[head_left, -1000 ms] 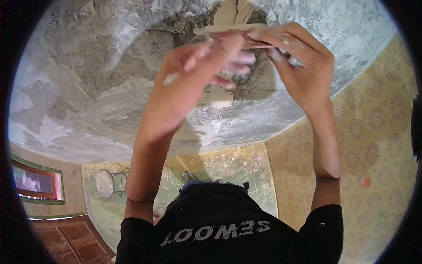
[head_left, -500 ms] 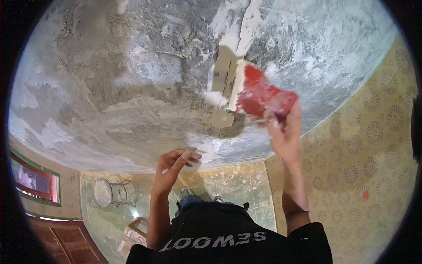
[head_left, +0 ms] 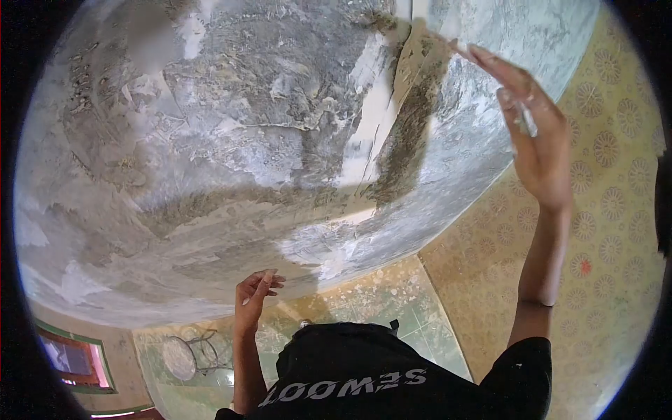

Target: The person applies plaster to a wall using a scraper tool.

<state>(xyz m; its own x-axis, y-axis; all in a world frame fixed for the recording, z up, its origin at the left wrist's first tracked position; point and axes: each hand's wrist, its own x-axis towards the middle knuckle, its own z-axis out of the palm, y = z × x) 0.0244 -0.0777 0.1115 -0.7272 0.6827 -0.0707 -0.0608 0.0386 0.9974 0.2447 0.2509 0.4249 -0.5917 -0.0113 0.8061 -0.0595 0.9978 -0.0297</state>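
My right hand [head_left: 535, 140] is raised to the rough grey ceiling [head_left: 231, 140], fingers stretched along a flat putty spreader that shows only edge-on by the fingertips. A fresh beige strip of putty [head_left: 413, 77] runs across the ceiling just left of that hand, beside a white patch [head_left: 371, 119]. Lower down, my left hand [head_left: 255, 290] hangs in the air near my chest with its fingers loosely bent and nothing in it. My black shirt [head_left: 364, 378] fills the bottom.
A yellow wall with round patterns [head_left: 602, 231] stands at the right. Below me lie a green tiled floor [head_left: 378, 301], a metal chair [head_left: 189, 353] and a window [head_left: 70, 357] at the lower left. The ceiling plaster is flaking and uneven.
My right hand swept the spreader up and to the right along the ceiling, leaving a longer putty strip. My left hand, up at the tool a second ago, dropped away and hangs low.
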